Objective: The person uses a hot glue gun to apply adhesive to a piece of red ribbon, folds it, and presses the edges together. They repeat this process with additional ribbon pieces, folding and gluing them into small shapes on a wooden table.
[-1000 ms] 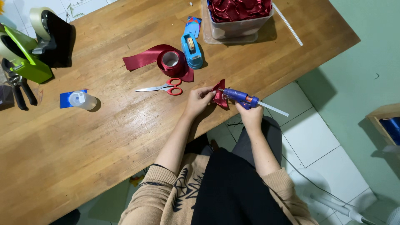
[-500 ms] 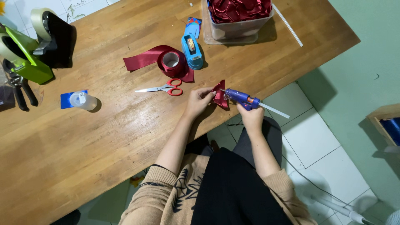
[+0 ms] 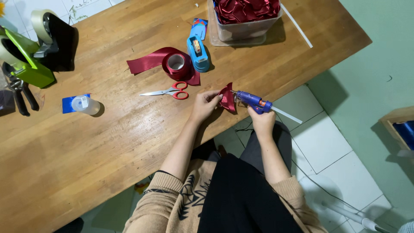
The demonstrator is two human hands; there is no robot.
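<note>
Two hands at the table's (image 3: 108,142) near edge. Your left hand (image 3: 202,105) pinches a folded piece of red ribbon (image 3: 227,97) between thumb and fingertips; your right hand (image 3: 261,122) is wrapped around a blue glue gun (image 3: 252,100), nozzle touching the fold. Keep the nozzle on the crease and your left fingertips back from the tip. The ribbon sits just past those fingertips, over the table's edge, with red-handled scissors (image 3: 169,91) near.

Both forearms reach forward from the torso, elbows bent. The left hand (image 3: 202,105) is pinched shut, fingers curled; the right hand (image 3: 261,121) is clenched in a fist-like grip.
</note>
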